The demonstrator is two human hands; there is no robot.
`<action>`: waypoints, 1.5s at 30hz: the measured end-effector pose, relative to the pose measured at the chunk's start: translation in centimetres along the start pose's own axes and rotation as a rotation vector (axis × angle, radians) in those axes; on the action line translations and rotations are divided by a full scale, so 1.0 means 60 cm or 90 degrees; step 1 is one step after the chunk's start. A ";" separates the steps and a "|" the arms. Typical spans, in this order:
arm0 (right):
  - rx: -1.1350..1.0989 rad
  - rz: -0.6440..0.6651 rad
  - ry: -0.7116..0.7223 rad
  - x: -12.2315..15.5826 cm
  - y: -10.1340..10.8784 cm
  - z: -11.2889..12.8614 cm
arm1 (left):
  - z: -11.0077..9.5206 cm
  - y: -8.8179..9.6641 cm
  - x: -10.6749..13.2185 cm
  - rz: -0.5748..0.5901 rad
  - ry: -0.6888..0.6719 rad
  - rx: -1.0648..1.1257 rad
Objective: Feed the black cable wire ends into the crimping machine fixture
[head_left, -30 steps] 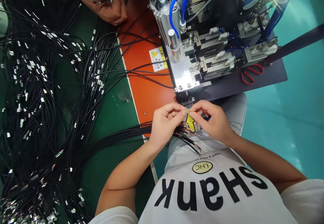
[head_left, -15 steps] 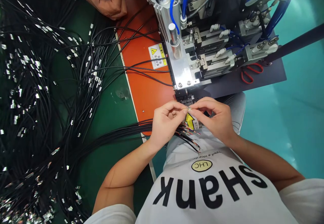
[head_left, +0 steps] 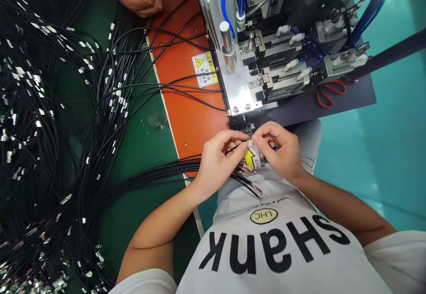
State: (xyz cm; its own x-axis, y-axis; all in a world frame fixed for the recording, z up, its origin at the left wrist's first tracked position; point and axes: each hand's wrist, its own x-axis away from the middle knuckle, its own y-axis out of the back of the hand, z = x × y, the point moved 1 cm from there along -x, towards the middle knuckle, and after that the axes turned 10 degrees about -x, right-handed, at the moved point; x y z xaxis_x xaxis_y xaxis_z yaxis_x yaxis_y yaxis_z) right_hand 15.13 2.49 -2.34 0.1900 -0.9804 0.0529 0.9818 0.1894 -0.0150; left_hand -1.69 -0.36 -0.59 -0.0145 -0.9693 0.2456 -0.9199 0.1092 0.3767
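I have the left hand (head_left: pixel 216 163) pinching a thin black cable (head_left: pixel 235 147) between thumb and forefinger, with the right hand (head_left: pixel 282 152) nipping at its fine wire ends (head_left: pixel 250 139). The fingertips nearly meet just off the near edge of the machine (head_left: pixel 239 94), above the lap. A cable bundle (head_left: pixel 159 174) runs over the white edge of the green surface (head_left: pixel 151 143) and under my left hand, crowding that side. Right of the right forearm I see open room above the floor (head_left: pixel 353 152).

Pale light glints on the teal floor (head_left: pixel 366 161) around a green-topped table (head_left: pixel 146 145).
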 end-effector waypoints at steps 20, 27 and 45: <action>-0.160 -0.040 -0.221 -0.050 0.015 -0.073 | 0.050 0.002 -0.041 -0.103 -0.312 -0.383; -0.163 -0.040 -0.216 -0.050 0.020 -0.082 | 0.057 -0.005 -0.044 -0.103 -0.329 -0.410; -0.168 -0.029 -0.217 -0.053 0.022 -0.085 | 0.058 -0.011 -0.046 -0.099 -0.320 -0.455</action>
State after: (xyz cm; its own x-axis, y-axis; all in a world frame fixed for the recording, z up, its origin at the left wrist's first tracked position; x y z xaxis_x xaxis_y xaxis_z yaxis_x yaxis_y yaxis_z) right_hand 15.83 5.61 -7.60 0.1804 -0.9046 0.3861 0.9628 0.0822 -0.2574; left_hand -2.43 1.49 -4.63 -0.2353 -0.9482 -0.2132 -0.4630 -0.0836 0.8824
